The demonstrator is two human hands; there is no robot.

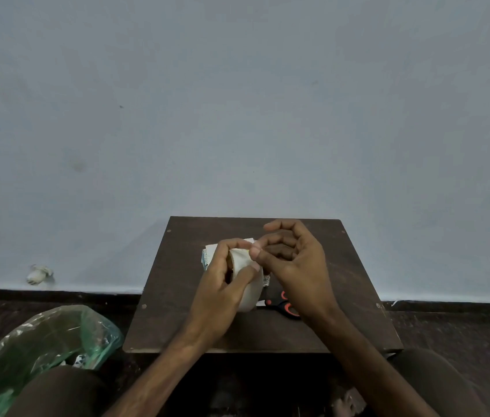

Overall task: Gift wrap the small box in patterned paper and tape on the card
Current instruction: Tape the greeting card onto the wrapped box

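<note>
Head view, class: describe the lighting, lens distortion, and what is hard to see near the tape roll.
Head view: dim, flat light, no glare, faint shadows on the table. Head view: wide-angle stretch splays the table's sides. Head view: the tape roll in the left hand looks soft-edged; the right hand hides most of the scissors.

This looks like a plain room in a home rather than a workshop or office. A low dark wooden table (177, 311) stands against a bare, pale blue-grey wall (237, 100) with a dark skirting (42, 293), and the person sits at it down on the dark floor (463, 332). A green plastic bag (42, 341) stands open on the left, and only household scissors (285, 307) and a tape roll (251, 296) serve as tools.
</note>
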